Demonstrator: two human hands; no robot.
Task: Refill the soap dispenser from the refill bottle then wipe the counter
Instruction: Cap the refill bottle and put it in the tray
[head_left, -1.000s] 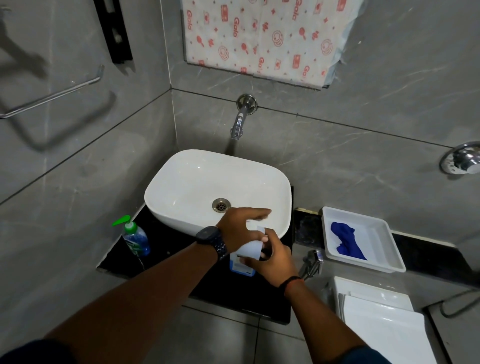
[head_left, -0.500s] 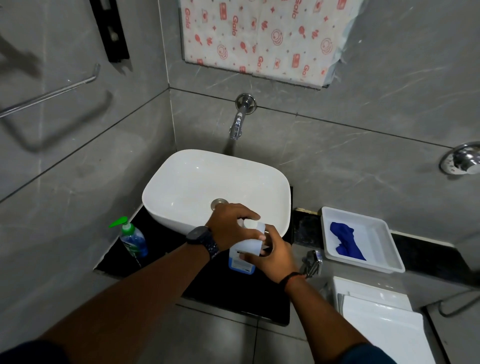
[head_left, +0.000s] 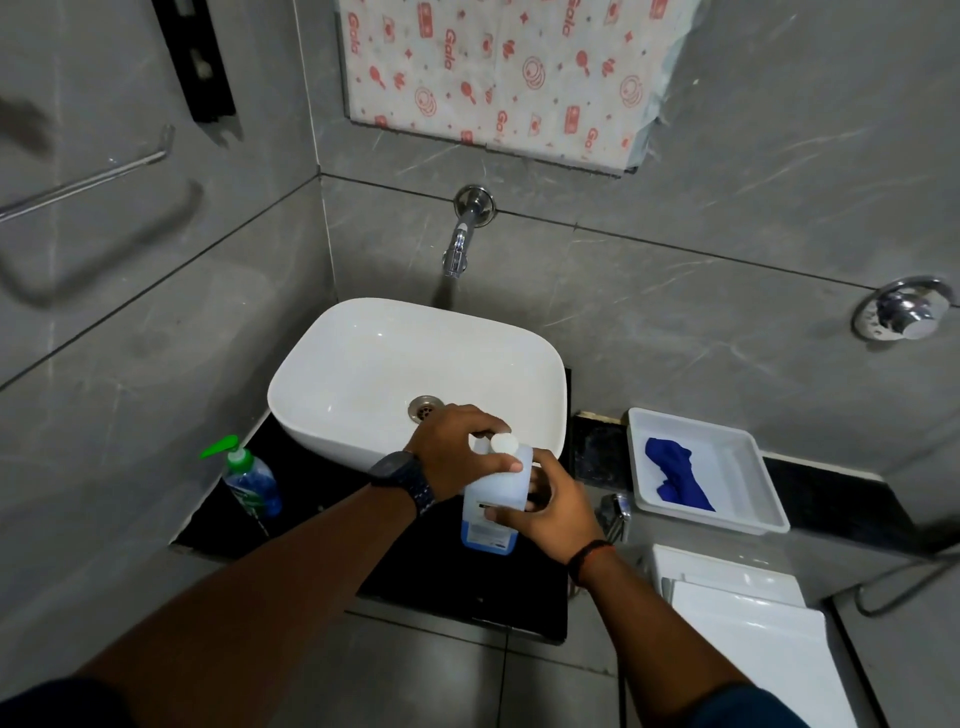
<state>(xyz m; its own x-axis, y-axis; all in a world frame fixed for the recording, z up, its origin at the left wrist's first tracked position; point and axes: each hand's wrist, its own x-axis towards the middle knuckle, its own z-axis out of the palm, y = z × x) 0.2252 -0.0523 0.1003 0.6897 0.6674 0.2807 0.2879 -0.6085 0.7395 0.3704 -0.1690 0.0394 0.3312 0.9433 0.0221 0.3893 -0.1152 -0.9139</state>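
Observation:
A translucent white refill bottle (head_left: 493, 493) with blue liquid at its base stands on the black counter (head_left: 322, 499) in front of the basin. My right hand (head_left: 550, 506) wraps around its body. My left hand (head_left: 457, 441) grips the bottle's top, fingers around the round white cap (head_left: 505, 443). The soap dispenser (head_left: 249, 480), clear with blue liquid and a green pump, stands at the counter's left end. A blue cloth (head_left: 675, 473) lies in a white tray (head_left: 748, 499) to the right.
A white basin (head_left: 363, 364) sits on the counter under a wall tap (head_left: 460, 244). A chrome fitting (head_left: 615, 512) sticks up right of the bottle. A white toilet tank lid (head_left: 748, 623) is at lower right. A towel bar (head_left: 88, 182) runs along the left wall.
My left hand has shifted on the bottle's top, so the white cap now shows between my fingers. The bottle and my right hand have stayed in place.

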